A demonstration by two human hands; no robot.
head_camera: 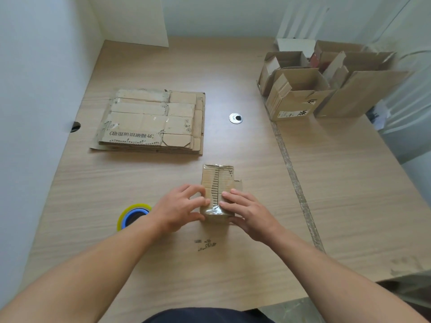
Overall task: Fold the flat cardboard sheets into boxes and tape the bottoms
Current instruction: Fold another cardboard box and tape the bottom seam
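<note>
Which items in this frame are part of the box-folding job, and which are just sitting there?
In the job: box, gripped by left hand, pressed by right hand; tape roll; flat sheets; finished boxes.
Lying about: metal disc in the table; white board at the back.

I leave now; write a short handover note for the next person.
The left hand grips the small box at its left side; the right hand presses straight fingers on its taped seam. The tape roll lies beside the left hand. The flat sheets are stacked far left; folded boxes stand far right. Done: this bottom looks taped. Left: set it aside, fold the remaining sheets.
</note>
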